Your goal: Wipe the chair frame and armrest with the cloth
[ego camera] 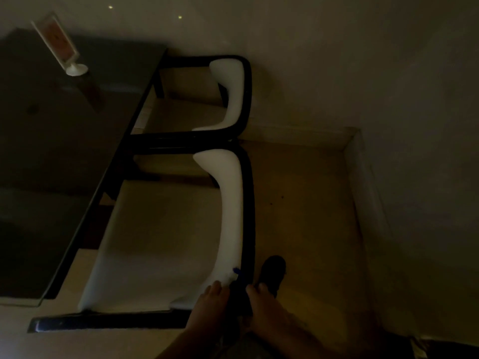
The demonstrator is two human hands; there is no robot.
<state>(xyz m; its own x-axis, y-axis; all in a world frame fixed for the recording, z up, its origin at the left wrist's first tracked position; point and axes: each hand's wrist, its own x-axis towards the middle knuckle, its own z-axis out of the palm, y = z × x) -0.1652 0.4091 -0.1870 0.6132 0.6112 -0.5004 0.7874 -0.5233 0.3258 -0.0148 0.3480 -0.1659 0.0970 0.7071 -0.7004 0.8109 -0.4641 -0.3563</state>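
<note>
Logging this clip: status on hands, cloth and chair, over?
Both hands, left and right, at the near chair frame's back corner. Dark cloth between them; which hand grips it, unclear. Shoe beside frame; nothing blocking.

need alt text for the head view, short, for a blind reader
Dim view down: both hands, left hand and right hand, grip the black frame of a white-cushioned chair pushed up to a dark table. A second chair sits beyond it.
</note>
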